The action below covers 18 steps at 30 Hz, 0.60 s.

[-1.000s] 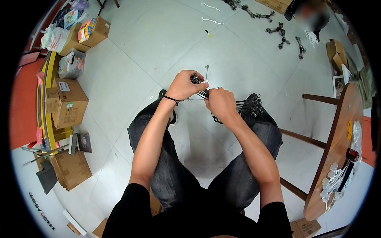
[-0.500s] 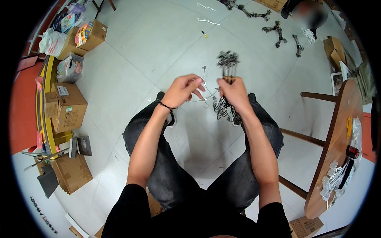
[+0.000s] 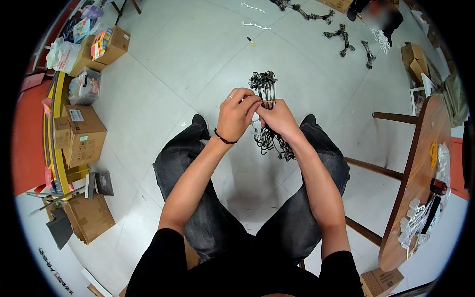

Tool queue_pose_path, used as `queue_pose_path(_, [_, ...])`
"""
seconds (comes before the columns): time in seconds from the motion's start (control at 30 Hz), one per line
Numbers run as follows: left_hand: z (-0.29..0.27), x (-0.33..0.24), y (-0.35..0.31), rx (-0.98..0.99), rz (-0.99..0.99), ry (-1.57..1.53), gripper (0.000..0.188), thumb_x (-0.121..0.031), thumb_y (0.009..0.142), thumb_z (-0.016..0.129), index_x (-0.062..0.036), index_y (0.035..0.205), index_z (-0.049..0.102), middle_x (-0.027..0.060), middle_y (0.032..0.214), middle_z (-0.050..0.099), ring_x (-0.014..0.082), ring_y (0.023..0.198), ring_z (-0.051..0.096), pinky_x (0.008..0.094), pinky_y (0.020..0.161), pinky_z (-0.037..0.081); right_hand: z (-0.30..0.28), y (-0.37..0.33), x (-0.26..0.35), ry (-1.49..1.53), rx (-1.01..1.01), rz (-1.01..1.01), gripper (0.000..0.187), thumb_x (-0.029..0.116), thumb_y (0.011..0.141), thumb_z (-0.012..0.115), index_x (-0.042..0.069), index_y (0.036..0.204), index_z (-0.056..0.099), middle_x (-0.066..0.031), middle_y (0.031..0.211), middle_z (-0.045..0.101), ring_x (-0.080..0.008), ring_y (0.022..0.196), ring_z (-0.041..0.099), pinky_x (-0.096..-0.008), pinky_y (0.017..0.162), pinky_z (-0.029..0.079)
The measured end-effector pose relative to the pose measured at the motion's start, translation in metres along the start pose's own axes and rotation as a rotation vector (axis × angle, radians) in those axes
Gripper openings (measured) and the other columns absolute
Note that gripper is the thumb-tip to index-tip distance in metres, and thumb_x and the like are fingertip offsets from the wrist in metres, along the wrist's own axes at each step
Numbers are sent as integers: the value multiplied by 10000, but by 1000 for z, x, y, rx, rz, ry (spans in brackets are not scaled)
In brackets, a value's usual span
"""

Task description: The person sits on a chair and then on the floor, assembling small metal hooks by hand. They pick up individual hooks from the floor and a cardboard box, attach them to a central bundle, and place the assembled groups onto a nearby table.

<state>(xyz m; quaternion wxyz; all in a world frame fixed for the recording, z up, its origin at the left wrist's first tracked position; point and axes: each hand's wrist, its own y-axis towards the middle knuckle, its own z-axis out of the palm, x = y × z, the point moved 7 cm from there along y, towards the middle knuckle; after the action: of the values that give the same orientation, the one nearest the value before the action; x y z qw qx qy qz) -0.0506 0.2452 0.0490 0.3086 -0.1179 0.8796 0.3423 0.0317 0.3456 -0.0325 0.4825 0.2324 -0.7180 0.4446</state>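
Note:
My right hand (image 3: 279,118) is closed round a bundle of black wire hooks (image 3: 267,88). Thin straight shafts and knobbly ends stick out beyond the fist, while curved hook ends hang below it. A tan band (image 3: 268,102) circles the shafts just above my right fingers. My left hand (image 3: 238,113) presses its fingertips together against the bundle's left side, right by this band and touching the right hand. Whatever lies in that pinch is hidden. A bit of pale thin wire (image 3: 255,120) shows beneath the left fingers.
Similar black hook bundles (image 3: 340,38) lie on the floor ahead, near two white hooked strips (image 3: 256,24) and a small yellow-and-black item (image 3: 251,42). Cardboard boxes (image 3: 85,136) line the left. A wooden table (image 3: 403,218) stands at right. Another person crouches far right.
My left hand has moved right, from open fingers near thin wire to a pinch at the band. The right hand and bundle have shifted slightly left.

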Motion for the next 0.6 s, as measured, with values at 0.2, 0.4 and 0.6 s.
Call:
queue_pose_path(0.2, [-7,5,1,38,-63,-234,154,70,833,666,6,965,619,120,1054,635,251,971,649,344,838,534,-12,-4,10,17,-32,42,280,158,845,639,-3,621,590,-71,556,592,-165,493,604,-318,515,493])
queue_pose_path(0.4, [6,26,-17,22,-518,-1044,82,84,938,537,23,993,546,137,1054,667,234,1027,659,351,913,538,-17,-3,6,172,1,88,260,159,862,644,14,653,592,-52,589,587,-138,532,566,-304,535,466])
queue_pose_path(0.6, [2,30,-12,527,-525,-271,111,-84,942,623,16,907,590,45,758,616,110,706,560,269,787,501,-13,0,2,59,-45,71,297,163,826,648,-11,592,593,-75,550,595,-159,492,587,-329,498,475])
